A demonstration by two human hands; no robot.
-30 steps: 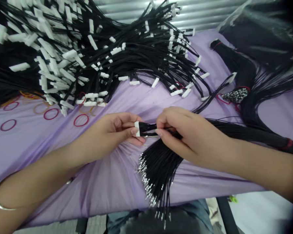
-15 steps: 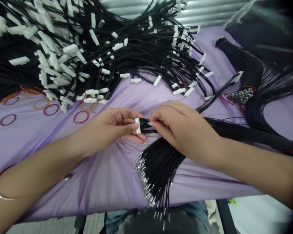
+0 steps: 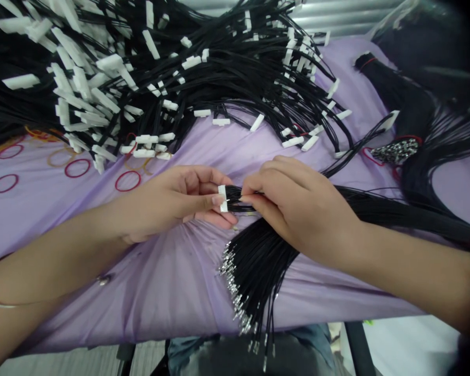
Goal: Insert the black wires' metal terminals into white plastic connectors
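My left hand [image 3: 176, 201] pinches a small white connector [image 3: 222, 198] between thumb and fingers at the middle of the purple cloth [image 3: 172, 292]. My right hand [image 3: 297, 206] is closed in a pinch on thin black wires [image 3: 237, 197] that run into that connector. Under my right hand lies a thick bundle of black wires [image 3: 254, 266] with bare metal terminals [image 3: 235, 297] fanned out toward the table's near edge. The bundle's far part runs off to the right under my forearm.
A large heap of black wire harnesses with white connectors [image 3: 149, 78] fills the back and left. Red and orange rubber bands [image 3: 77, 168] lie on the cloth at left. More black wire bundles [image 3: 411, 130] and a cluster of metal terminals [image 3: 395, 151] lie at right.
My right hand has slid left along the wires toward the connector, closing the gap. The view has shifted a little, so the heap sits higher in the picture.
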